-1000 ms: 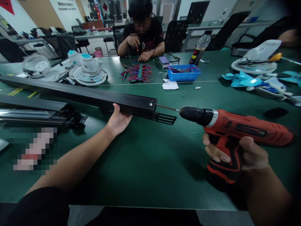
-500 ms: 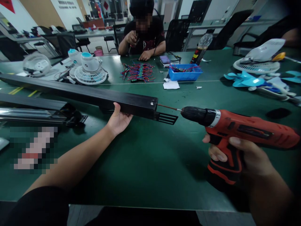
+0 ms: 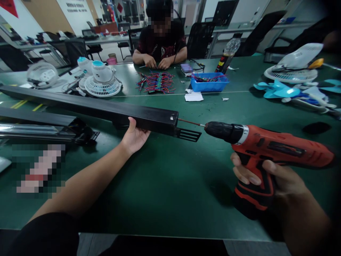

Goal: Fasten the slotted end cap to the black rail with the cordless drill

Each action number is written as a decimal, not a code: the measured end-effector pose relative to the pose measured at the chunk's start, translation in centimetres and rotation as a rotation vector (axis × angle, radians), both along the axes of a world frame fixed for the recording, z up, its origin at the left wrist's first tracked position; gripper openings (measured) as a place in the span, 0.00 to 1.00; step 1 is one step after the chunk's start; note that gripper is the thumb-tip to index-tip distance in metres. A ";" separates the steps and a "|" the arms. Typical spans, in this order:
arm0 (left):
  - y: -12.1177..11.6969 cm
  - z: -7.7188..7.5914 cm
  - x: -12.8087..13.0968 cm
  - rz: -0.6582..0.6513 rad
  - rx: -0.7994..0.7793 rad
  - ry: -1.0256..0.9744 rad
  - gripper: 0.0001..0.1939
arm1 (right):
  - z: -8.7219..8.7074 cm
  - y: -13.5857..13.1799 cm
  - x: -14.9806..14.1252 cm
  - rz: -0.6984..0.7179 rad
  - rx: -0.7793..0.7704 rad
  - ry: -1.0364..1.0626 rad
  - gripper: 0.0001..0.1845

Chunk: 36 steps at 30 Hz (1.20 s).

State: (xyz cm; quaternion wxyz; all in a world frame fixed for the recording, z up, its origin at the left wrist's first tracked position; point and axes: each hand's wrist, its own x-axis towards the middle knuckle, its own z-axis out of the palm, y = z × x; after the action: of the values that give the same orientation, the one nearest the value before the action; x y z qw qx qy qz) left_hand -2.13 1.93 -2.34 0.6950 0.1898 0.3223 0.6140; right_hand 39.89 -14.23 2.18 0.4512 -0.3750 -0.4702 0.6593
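My left hand (image 3: 134, 136) grips a long black rectangular housing (image 3: 93, 108) from below, near its right end, holding it just above the green table (image 3: 170, 185). A black slotted tab (image 3: 188, 134) sticks out of that end. My right hand (image 3: 266, 176) is wrapped round the handle of a red and black cordless drill (image 3: 269, 145). The drill's thin bit (image 3: 190, 122) points left and its tip meets the end face of the housing.
A second black bar with a shiny rail (image 3: 42, 126) lies at the left. Small white fans (image 3: 101, 80), a bundle of coloured wires (image 3: 157, 82), a blue tray (image 3: 209, 83) and blue fan blades (image 3: 277, 90) lie farther back. A person in black sits opposite, hands on the table.
The drill and housing have barely shifted. The person opposite has lowered the raised hand to the table beside the wires.
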 end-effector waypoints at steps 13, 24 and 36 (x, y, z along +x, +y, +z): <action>0.3 -0.5 -0.7 -0.047 0.042 0.026 0.37 | -0.3 -0.2 0.5 0.018 -0.059 -0.002 0.29; 0.5 -0.9 -0.7 -0.049 0.047 0.010 0.40 | -0.2 -0.3 0.3 -0.028 -0.020 -0.012 0.30; 0.1 -0.7 -0.4 -0.041 0.054 -0.010 0.39 | 0.4 -0.1 -0.1 -0.005 0.033 0.027 0.30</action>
State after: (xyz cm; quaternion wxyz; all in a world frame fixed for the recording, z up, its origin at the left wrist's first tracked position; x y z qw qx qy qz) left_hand -2.55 2.05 -3.03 0.7039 0.2121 0.2978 0.6090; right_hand 39.82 -14.38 2.63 0.4655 -0.3598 -0.4739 0.6552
